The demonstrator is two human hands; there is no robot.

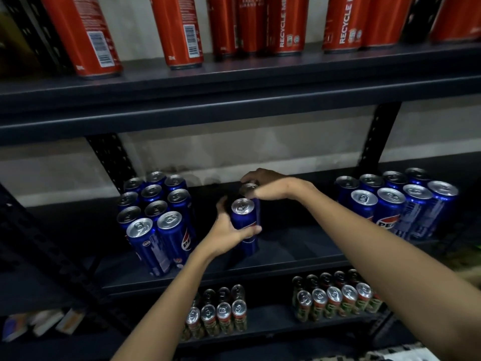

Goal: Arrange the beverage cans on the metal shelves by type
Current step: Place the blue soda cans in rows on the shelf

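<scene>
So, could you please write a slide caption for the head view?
Left hand and right hand each grip a blue can on the middle shelf, between two blue-can clusters.

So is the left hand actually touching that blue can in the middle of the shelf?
Touching. The head view shows the left hand wrapped round the front blue can, its thumb and fingers pressed on the can's side.

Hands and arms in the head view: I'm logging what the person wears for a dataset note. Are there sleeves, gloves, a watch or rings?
Both arms are bare as far as the frame shows, with no sleeve in view. The left hand and the right hand wear no gloves. No watch or bracelet shows at either wrist, and no ring is visible on the fingers, though the light is dim.
</scene>
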